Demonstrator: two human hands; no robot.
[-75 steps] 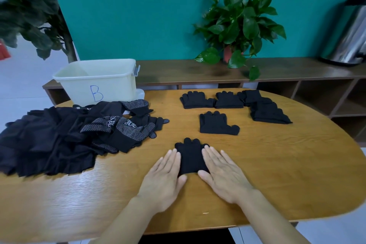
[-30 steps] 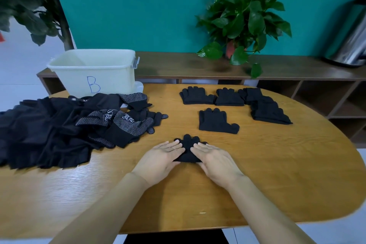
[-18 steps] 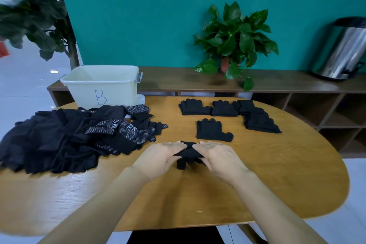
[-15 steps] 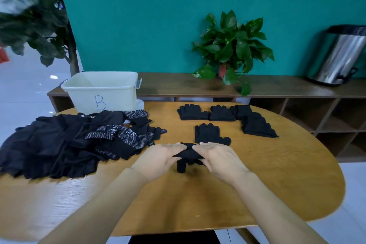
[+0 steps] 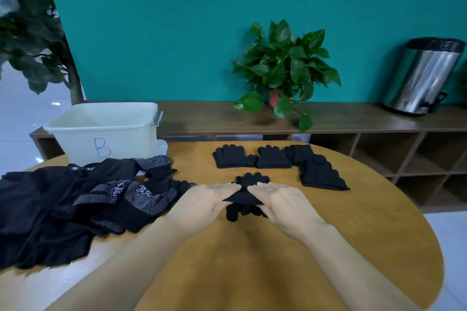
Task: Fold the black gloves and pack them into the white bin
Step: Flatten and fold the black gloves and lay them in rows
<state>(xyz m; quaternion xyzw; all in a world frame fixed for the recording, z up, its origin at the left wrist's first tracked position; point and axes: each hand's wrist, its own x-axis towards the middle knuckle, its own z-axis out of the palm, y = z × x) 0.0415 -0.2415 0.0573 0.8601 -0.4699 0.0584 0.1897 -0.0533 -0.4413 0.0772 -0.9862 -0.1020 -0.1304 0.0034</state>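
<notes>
My left hand (image 5: 202, 203) and my right hand (image 5: 283, 203) together grip a black glove pair (image 5: 242, 203) above the table's middle, its fingers hanging down towards me. Just behind it lies another black glove (image 5: 252, 179), partly hidden by the held one. Further back lie folded black gloves (image 5: 233, 158), a second folded pair (image 5: 273, 158) and a stack of folded gloves (image 5: 319, 174) to the right. The white bin (image 5: 101, 131), marked with a blue B, stands at the table's back left; I cannot see its bottom.
A heap of black cloth and dotted work gloves (image 5: 75, 204) covers the table's left side. The round wooden table (image 5: 366, 235) ends close on the right. Behind it runs a low wooden shelf (image 5: 353, 121) with a potted plant (image 5: 283, 70) and a steel can (image 5: 424, 76).
My hands went from pressing the glove pair flat to picking it up; its fingers now point towards me and hang. The camera has tilted up.
</notes>
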